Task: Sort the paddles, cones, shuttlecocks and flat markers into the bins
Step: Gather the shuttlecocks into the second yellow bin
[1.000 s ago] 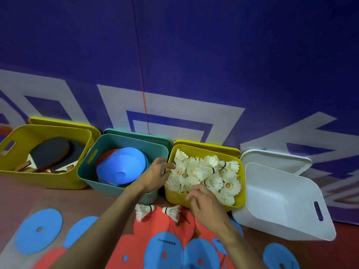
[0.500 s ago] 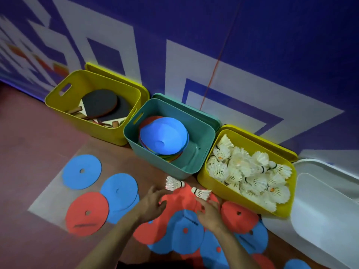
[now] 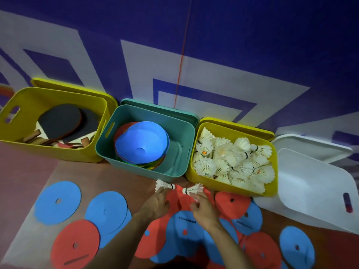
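Fingertips of left hand (image 3: 156,203) and right hand (image 3: 203,207) each touch a floor shuttlecock, grip unclear.

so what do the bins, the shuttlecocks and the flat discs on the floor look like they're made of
Bins: moulded plastic, smooth with a soft sheen, rounded corners and cut-out handle slots.
Shuttlecocks: white feathers, judging by the frayed, ribbed skirts; the bases are too small to tell.
Discs: thin matte sheet, likely rubber or foam; they lie flat and overlap with no glare.
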